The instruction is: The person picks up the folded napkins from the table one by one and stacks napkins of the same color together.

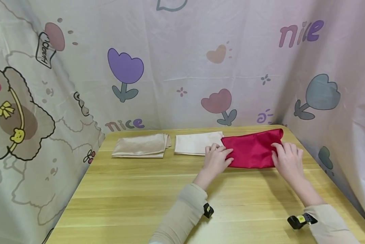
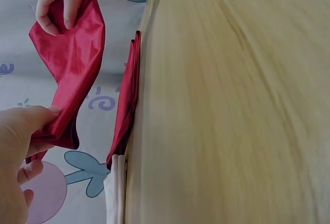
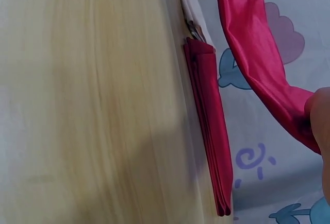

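Observation:
A shiny red cloth, folded into a band, is stretched between both hands above the back right of the table. My left hand pinches its left end, thumb on the near face in the left wrist view. At the other end, my right hand grips the cloth between thumb and fingers. Both wrist views show the held cloth apart from the tabletop. Behind it a second red cloth, folded in several layers, lies on the table. From the head camera, the held cloth hides most or all of that one.
Left of the red cloths lies a folded white cloth, and farther left a folded beige cloth. They line the back of the wooden table. A printed curtain hangs directly behind and along both sides.

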A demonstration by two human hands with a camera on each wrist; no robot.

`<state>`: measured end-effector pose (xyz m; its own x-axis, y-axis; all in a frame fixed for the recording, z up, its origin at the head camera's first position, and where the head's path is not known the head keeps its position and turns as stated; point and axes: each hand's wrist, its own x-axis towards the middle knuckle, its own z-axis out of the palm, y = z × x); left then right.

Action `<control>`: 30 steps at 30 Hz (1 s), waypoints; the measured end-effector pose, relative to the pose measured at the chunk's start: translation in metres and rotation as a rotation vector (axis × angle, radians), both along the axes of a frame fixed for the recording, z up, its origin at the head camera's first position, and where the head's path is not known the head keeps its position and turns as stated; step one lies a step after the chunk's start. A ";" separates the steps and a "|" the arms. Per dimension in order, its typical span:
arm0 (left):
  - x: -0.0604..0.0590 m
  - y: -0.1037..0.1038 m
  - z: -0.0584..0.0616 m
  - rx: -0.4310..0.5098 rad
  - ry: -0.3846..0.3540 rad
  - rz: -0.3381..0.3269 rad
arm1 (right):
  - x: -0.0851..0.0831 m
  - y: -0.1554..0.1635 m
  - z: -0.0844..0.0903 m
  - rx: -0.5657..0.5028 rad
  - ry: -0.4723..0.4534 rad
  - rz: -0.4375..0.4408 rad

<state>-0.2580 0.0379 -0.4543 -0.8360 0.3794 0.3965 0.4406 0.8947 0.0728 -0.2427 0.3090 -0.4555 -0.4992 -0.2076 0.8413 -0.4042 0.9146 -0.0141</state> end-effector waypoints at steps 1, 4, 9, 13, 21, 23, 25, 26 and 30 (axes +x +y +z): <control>0.000 0.002 -0.001 0.002 -0.002 0.001 | 0.000 0.001 0.000 -0.002 0.005 0.000; 0.000 0.008 -0.003 0.007 -0.004 0.004 | 0.000 0.005 0.001 0.001 0.006 -0.003; 0.001 0.016 -0.007 0.018 0.003 -0.001 | 0.000 0.012 0.000 0.007 0.014 -0.010; 0.000 0.020 -0.011 0.024 0.014 -0.008 | -0.001 0.019 -0.001 0.038 0.009 -0.014; -0.006 0.027 -0.015 0.047 0.058 -0.008 | -0.008 0.025 0.004 0.039 0.016 0.000; -0.008 0.029 -0.015 0.049 0.064 -0.006 | -0.009 0.027 0.005 0.042 0.003 -0.002; -0.010 0.031 -0.015 0.049 0.059 -0.004 | -0.012 0.028 0.005 0.048 0.001 -0.003; -0.011 0.032 -0.016 0.050 0.058 -0.005 | -0.013 0.029 0.004 0.049 0.001 -0.002; -0.018 0.035 -0.019 0.038 0.060 0.001 | -0.020 0.032 0.002 0.071 -0.013 -0.004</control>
<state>-0.2755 0.0727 -0.4732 -0.8109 0.3622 0.4595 0.4441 0.8924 0.0803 -0.2623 0.3414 -0.4535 -0.5110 -0.2647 0.8179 -0.4010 0.9150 0.0456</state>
